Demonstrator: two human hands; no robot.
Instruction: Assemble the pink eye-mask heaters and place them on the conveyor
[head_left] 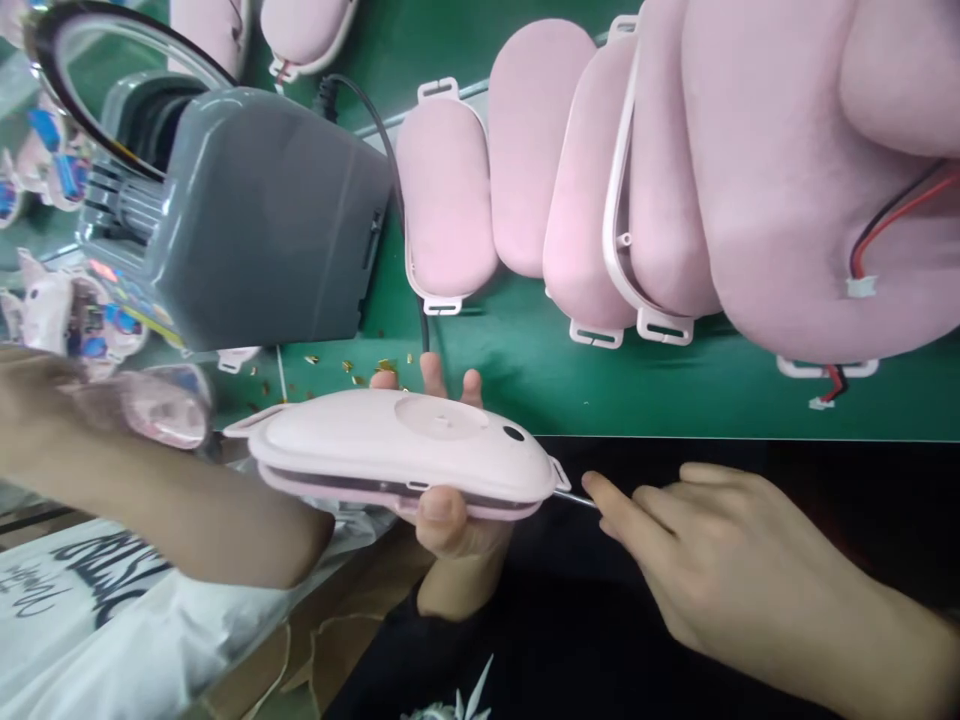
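My left hand [450,530] grips a pale pink, oval plastic casing [397,440] from below. The thumb lies on its near edge and the fingertips show past its far edge. The casing is level, with a round recess and a small dark hole on top and a dark seam along its side. My right hand [720,570] is just right of it. Its forefinger and thumb pinch a thin metal tool [574,496] whose tip touches the tab at the casing's right end.
A grey machine [270,220] with a black cable stands at the back left on the green mat [525,370]. Several pink padded shells [446,195] lie behind, one with red and black wires [892,215]. Small brass bits [349,367] are scattered. A blurred bare arm [187,500] crosses the left.
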